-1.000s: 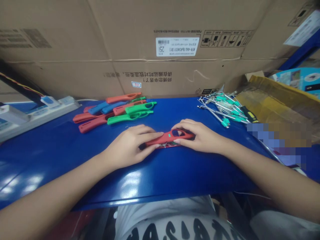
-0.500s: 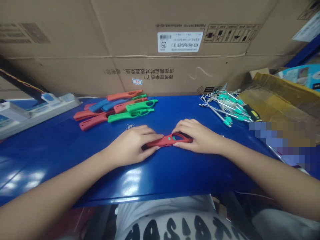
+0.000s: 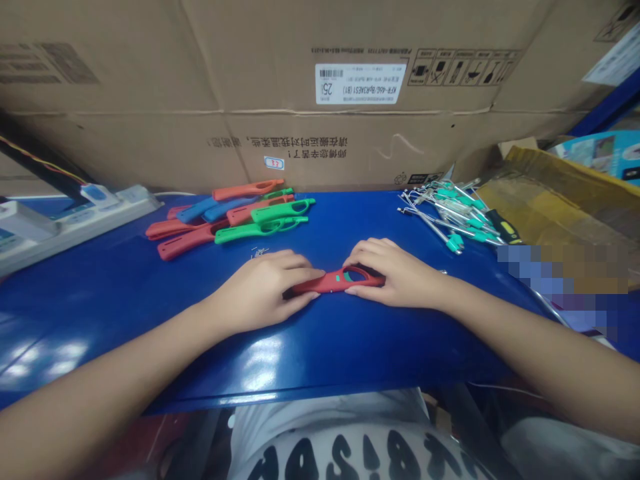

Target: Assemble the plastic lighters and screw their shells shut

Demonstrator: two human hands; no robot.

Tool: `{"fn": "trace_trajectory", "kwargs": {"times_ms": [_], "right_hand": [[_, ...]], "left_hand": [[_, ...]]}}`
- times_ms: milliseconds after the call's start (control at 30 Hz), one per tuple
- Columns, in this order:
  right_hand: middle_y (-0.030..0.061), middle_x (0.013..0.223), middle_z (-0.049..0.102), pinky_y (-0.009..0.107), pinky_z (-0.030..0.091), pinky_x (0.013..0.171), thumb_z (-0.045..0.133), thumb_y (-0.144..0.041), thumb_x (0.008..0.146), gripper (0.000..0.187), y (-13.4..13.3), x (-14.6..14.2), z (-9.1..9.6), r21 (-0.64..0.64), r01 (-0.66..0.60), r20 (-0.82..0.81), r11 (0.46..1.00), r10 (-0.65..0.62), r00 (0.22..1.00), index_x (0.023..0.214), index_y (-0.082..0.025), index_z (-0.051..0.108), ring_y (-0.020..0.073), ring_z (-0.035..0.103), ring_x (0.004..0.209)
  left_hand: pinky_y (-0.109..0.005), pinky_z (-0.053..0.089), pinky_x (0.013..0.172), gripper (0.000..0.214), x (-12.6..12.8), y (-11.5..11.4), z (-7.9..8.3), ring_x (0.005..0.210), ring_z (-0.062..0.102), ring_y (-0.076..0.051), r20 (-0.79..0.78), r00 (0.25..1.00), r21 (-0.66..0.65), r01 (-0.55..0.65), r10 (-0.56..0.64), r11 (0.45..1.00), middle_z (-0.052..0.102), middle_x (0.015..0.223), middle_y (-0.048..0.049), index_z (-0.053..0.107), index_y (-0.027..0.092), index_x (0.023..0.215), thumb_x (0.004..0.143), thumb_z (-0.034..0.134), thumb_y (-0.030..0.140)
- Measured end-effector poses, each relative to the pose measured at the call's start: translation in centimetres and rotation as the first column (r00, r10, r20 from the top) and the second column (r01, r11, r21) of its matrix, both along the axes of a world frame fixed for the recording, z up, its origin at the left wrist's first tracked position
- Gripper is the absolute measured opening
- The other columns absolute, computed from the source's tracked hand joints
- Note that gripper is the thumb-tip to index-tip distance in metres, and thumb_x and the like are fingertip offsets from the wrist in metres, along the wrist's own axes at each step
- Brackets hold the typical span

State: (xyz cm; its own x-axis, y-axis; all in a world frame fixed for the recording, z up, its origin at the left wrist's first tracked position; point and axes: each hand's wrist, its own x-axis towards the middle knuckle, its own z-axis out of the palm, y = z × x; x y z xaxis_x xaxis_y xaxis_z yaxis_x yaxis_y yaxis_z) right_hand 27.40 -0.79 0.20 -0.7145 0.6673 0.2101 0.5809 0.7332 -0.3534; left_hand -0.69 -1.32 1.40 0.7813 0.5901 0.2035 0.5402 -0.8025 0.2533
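Note:
A red lighter casing (image 3: pixel 327 283) with a green trigger piece in its oval opening lies level just in front of me. My left hand (image 3: pixel 270 283) is closed around its handle end, hiding that end. At the other end, my right hand (image 3: pixel 393 273) pinches the casing around the oval opening, covering the tip. Beyond my left hand lies a pile of red, blue and green lighter casings (image 3: pixel 193 241). A few tiny pins (image 3: pixel 259 253) are scattered close to my left knuckles.
Metal lighter rods with teal parts and thin wires (image 3: pixel 453 213) lie at the back right, near a black-and-yellow-handled tool (image 3: pixel 504 228). A taped cardboard box (image 3: pixel 565 207) stands beyond them. On the left is a white power strip (image 3: pixel 85 223). A large carton (image 3: pixel 300 80) walls the back.
The small seam gap at the casing's near edge looks narrower now. Both hands keep their hold in nearly the same place.

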Motion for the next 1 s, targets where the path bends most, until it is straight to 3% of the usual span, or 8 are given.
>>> {"fn": "trace_trajectory", "kwargs": {"times_ms": [200, 433, 600, 767, 867, 1000], "right_hand": [[0.0070, 0.112, 0.068, 0.038, 0.038, 0.089, 0.067, -0.047, 0.092, 0.032, -0.1, 0.0, -0.1, 0.012, 0.020, -0.009, 1.000, -0.020, 1.000, 0.114, -0.023, 0.067, 0.0235, 0.061, 0.106], [0.0095, 0.113, 0.070, 0.037, 0.040, 0.084, 0.065, -0.039, 0.093, 0.036, 0.1, 0.1, -0.1, 0.194, -0.037, 0.142, 0.980, 0.009, 0.990, 0.121, -0.017, 0.068, 0.0239, 0.064, 0.096], [0.0064, 0.103, 0.072, 0.035, 0.038, 0.079, 0.049, -0.035, 0.103, 0.029, 0.2, 0.3, 0.0, 0.276, -0.104, 0.168, 0.956, 0.058, 0.984, 0.112, -0.017, 0.069, 0.0194, 0.064, 0.087], [0.0041, 0.089, 0.071, 0.033, 0.036, 0.073, 0.042, -0.038, 0.106, 0.035, -0.2, 0.2, 0.3, 0.340, -0.117, 0.219, 0.933, 0.043, 0.975, 0.101, -0.017, 0.070, 0.0162, 0.059, 0.072], [0.0042, 0.090, 0.072, 0.034, 0.036, 0.073, 0.042, -0.041, 0.106, 0.038, -0.4, 0.2, 0.5, 0.330, -0.083, 0.213, 0.940, 0.012, 0.977, 0.099, -0.018, 0.071, 0.0169, 0.061, 0.075], [0.0050, 0.105, 0.074, 0.034, 0.037, 0.077, 0.052, -0.038, 0.101, 0.027, -0.5, -0.1, 0.5, 0.284, -0.035, 0.149, 0.958, -0.009, 0.989, 0.107, -0.020, 0.071, 0.0196, 0.064, 0.088]], "left_hand": [[-0.035, 0.053, 0.086, 0.027, 0.1, 0.0, -0.1, 0.099, 0.065, -0.023, -0.021, 1.000, 0.032, -0.003, 0.003, 0.999, 0.072, 0.112, -0.0064, 0.070, 0.021, 0.119, 0.095, 0.062, 0.029], [-0.036, 0.054, 0.087, 0.031, 0.4, -0.1, -0.8, 0.099, 0.067, -0.024, 0.023, 1.000, 0.090, 0.009, -0.011, 0.996, 0.072, 0.109, -0.0097, 0.068, 0.016, 0.123, 0.094, 0.060, 0.022], [-0.035, 0.054, 0.088, 0.029, 0.3, 0.3, -1.3, 0.098, 0.068, -0.023, 0.149, 0.989, 0.062, -0.010, 0.001, 0.998, 0.073, 0.107, -0.0102, 0.067, 0.014, 0.123, 0.101, 0.055, 0.029], [-0.034, 0.052, 0.085, 0.023, 0.4, 0.4, -0.9, 0.094, 0.065, -0.021, 0.195, 0.980, -0.037, 0.047, -0.039, 0.998, 0.074, 0.104, -0.0079, 0.068, 0.014, 0.116, 0.102, 0.054, 0.027], [-0.034, 0.051, 0.084, 0.022, 0.4, 0.3, -0.7, 0.092, 0.064, -0.021, 0.194, 0.980, -0.045, 0.055, -0.045, 0.997, 0.073, 0.101, -0.0080, 0.068, 0.015, 0.114, 0.102, 0.053, 0.026], [-0.035, 0.051, 0.084, 0.022, 0.5, 0.3, -0.8, 0.092, 0.063, -0.022, 0.186, 0.982, -0.031, 0.042, -0.036, 0.999, 0.072, 0.101, -0.0085, 0.067, 0.016, 0.114, 0.103, 0.051, 0.025]]}}
